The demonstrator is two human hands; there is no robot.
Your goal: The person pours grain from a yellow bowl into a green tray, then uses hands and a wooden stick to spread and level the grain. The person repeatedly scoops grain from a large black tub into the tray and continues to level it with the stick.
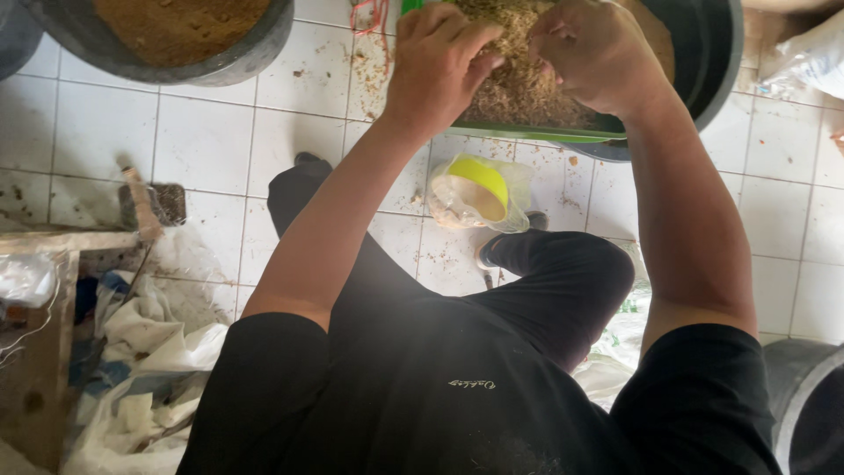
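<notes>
Item — green tray (pixel 536 134), heaped with loose tan chaff-like grain (pixel 519 84), resting over the rim of a dark tub (pixel 712 70) on the tiled floor (pixel 202 145). I am working both hands into the heap at the tray's near edge.

Left hand (pixel 435 62) — grip narrow, fingers curling down and pinching into the grain.

Right hand (pixel 593 53) — grip curling closed around a clump of the same grain, knuckles up.

Handling — the grain is looking light, dry and crumbly, likely to spill between fingers; scooping from beneath in cupped palms seems the surest hold. The tray itself is probably stiff and best taken by its rim.

Nearby — a clear bag with a yellow lid (pixel 479 189) lying on the floor between my knees; a second tub of brown powder (pixel 176 31) at upper left; crumpled white sacks (pixel 141 369) at lower left.
</notes>
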